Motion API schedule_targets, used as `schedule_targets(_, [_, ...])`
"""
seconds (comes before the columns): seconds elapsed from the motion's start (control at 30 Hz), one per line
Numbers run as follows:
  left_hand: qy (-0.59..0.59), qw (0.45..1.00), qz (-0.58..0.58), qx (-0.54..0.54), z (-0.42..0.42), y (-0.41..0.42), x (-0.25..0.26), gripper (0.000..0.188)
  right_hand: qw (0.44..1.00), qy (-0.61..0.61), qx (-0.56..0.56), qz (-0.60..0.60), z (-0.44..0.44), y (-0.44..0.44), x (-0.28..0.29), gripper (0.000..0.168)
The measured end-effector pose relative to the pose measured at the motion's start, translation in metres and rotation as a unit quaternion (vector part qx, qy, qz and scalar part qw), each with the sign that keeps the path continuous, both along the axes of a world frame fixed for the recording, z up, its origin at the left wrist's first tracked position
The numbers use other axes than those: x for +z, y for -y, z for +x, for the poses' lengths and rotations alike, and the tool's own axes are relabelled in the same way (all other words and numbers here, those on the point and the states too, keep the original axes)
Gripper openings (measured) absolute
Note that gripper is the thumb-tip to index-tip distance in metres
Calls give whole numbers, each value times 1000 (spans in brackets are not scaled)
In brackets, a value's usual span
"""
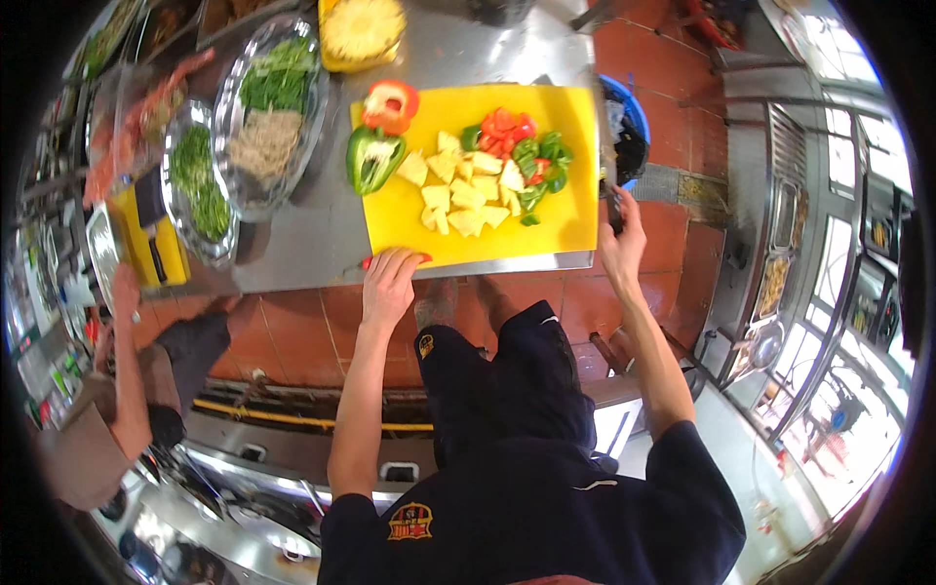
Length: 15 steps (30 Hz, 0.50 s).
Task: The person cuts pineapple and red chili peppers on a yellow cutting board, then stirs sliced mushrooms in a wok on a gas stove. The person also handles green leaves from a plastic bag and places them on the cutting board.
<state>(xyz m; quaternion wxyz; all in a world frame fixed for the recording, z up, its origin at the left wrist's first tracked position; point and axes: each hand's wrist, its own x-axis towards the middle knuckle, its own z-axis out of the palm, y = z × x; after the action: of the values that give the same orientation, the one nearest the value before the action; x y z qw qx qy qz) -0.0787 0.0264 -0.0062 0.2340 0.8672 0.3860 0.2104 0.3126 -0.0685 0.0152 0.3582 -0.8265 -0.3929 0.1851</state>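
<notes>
My left hand (pixel 389 287) lies at the near left edge of a yellow cutting board (pixel 314 252), its fingers over a red-handled tool (pixel 367 262); whether it grips this cannot be told. At the board's right edge, my right hand (pixel 626 238) is closed around the dark handle of a knife (pixel 613 208), its blade seen nearly edge-on. Pineapple chunks (pixel 468 194) are heaped mid-board, beside cut red pepper (pixel 504 131) and green pepper pieces (pixel 556 150). A red pepper half (pixel 390 107) and a green pepper half (pixel 374 159) sit at the left edge.
Two metal platters, one with greens and pale shreds (pixel 320 131), one with chopped greens (pixel 234 252), stand left. Pineapple (pixel 363 29) lies on a yellow board at the back. Another person (pixel 124 387) is at the far left near a cleaver (pixel 150 197). A blue bin (pixel 640 110) stands right.
</notes>
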Motion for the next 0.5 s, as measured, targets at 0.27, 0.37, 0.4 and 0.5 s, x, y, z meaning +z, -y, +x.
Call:
schedule_targets(0.27, [-32, 989, 122, 82, -4, 19, -21, 24, 962, -114, 148, -201, -106, 53, 73, 24])
schedule_targets(0.37, [-17, 983, 145, 116, -6, 26, -32, 26, 934, -8, 310, -176, -127, 46, 73, 31])
schedule_targets(0.4, [-20, 983, 144, 109, -6, 26, -34, 20, 922, 10, 330, -203, -131, 42, 75, 32])
schedule_targets(0.5, [-21, 984, 134, 116, -6, 24, -39, 17, 891, 60, 371, -256, -139, 34, 73, 36])
